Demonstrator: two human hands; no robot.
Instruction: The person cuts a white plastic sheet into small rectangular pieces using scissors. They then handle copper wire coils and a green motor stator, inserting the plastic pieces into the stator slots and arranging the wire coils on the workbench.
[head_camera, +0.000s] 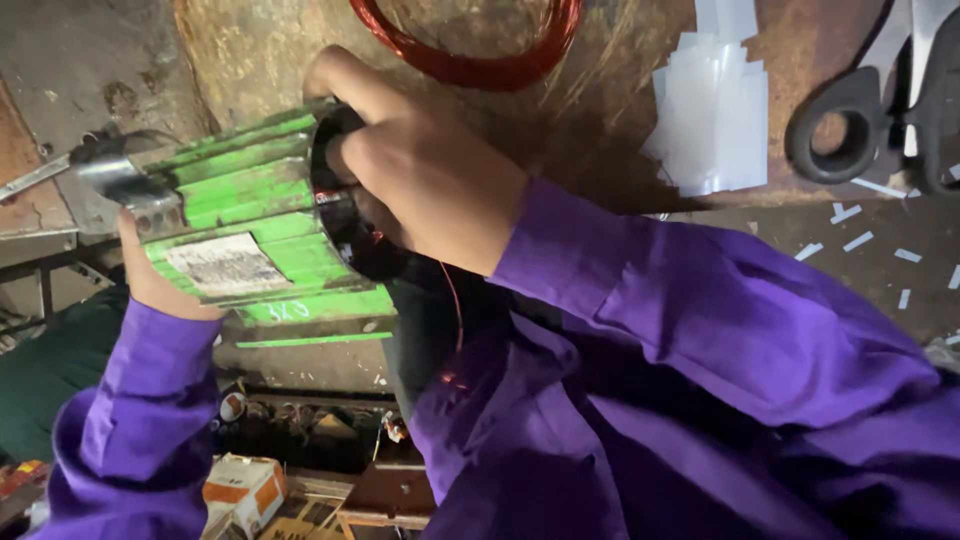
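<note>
While the green ribbed metal motor housing (255, 225) is lying at nine o'clock on the rusty bench (600, 130), the right hand (420, 175) is curling its fingers into its dark open end, and the left hand (150, 280) is gripping its far underside.

A worn, rust-stained workbench (600, 130) is seen, its surface scuffed and brown. A coil of red copper wire (470, 65) is laid on it. To the right of the coil, a stack of white paper slips (712, 120) is spread. Further right of the coil, black-handled scissors (880, 120) are laid. Below the scissers, small white paper strips (860, 240) are scattered across the bench.
</note>
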